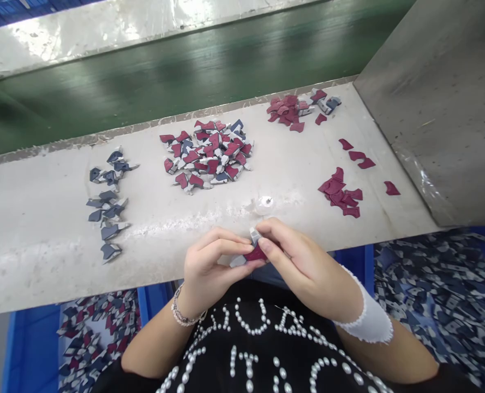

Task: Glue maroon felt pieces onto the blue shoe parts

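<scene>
Close to the bench's front edge, my left hand (209, 259) and my right hand (295, 254) meet around one small plastic part (255, 253), grey-white with a maroon plate on it. Fingers and thumbs of both hands pinch it, hiding some of its outline. Beyond my hands lies a heap of similar grey-white parts with maroon plates (209, 153). To the right is a loose pile of bare maroon plates (342, 194). On the left, grey parts with dark blue faces (109, 210) form a rough column.
More maroon plates (285, 109) lie at the back, beside a few grey parts (329, 103). A metal panel (442, 109) bounds the bench (46, 245) on the right; a green belt (144, 82) runs behind. Below stand blue bins of parts, left (33, 349) and right (438, 305).
</scene>
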### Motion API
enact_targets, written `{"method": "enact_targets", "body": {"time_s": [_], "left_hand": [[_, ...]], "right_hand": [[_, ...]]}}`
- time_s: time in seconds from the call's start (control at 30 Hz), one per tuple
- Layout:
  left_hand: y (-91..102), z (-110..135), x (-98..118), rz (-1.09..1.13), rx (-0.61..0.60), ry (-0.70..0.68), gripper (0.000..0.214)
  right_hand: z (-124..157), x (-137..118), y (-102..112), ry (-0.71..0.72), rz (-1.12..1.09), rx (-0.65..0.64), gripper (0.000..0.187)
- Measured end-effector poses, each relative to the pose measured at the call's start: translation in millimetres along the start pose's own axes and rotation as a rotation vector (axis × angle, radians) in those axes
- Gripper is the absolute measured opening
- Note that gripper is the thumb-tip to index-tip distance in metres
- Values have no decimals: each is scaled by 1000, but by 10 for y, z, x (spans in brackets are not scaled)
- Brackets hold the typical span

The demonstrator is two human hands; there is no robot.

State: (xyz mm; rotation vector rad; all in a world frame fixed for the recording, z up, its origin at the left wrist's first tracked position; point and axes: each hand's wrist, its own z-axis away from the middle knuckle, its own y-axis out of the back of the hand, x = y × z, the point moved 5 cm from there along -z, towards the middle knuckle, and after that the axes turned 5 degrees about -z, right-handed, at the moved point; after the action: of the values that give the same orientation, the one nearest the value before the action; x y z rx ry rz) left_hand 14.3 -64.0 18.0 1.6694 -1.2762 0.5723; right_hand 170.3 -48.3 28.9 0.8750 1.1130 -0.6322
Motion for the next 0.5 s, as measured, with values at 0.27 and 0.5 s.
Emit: {"method": "enact_targets", "body": {"time_s": [0.27, 0.5], "left_hand": [[-65, 144, -163, 304, 123, 209, 26], [-95, 176, -156, 214, -154, 423, 15]], "right_hand": [[19, -106, -14, 111, 127, -3, 13], [26, -147, -37, 228, 398, -126, 21]]}}
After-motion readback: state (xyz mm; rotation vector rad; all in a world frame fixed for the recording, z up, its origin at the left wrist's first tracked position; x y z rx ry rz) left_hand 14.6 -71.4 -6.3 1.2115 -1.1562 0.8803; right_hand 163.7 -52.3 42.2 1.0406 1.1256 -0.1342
